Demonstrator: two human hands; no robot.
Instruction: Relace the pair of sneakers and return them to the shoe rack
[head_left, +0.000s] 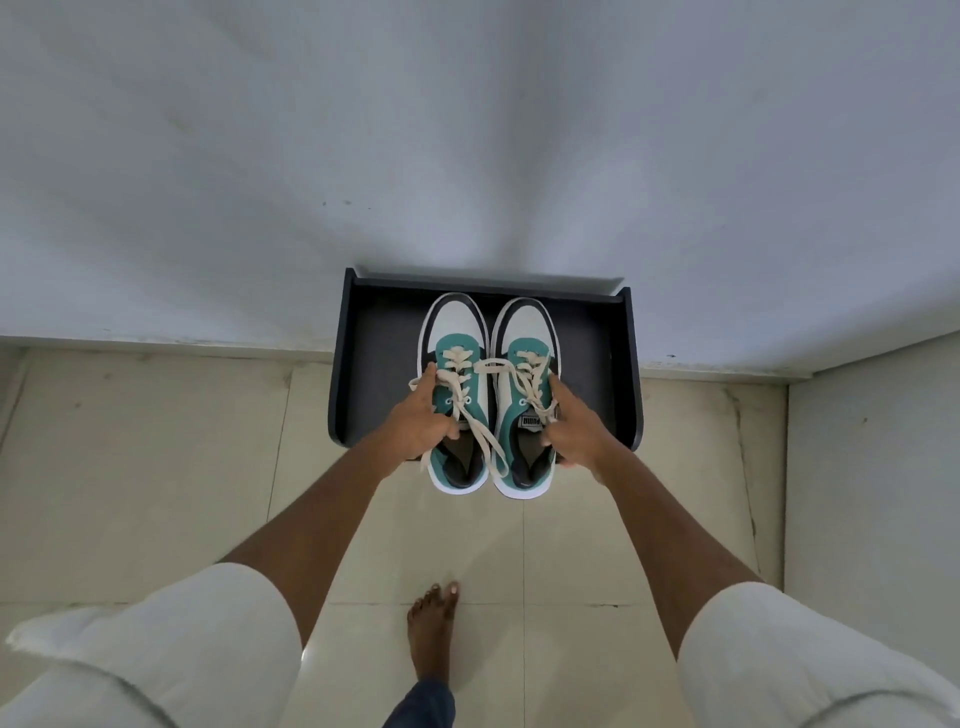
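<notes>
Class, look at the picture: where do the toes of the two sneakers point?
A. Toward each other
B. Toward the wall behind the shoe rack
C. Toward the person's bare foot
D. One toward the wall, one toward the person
B: both the left sneaker and the right sneaker have their white toe caps at the wall end of the shoe rack, heels nearest the person.

Pale wall (467, 130), tiled floor (156, 467)

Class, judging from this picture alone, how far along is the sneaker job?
Done: both sneakers look laced, with loose ends trailing. In hand: left hand and right hand each grip a sneaker over the rack, heels past its front edge. Left: set them fully in and let go.
</notes>
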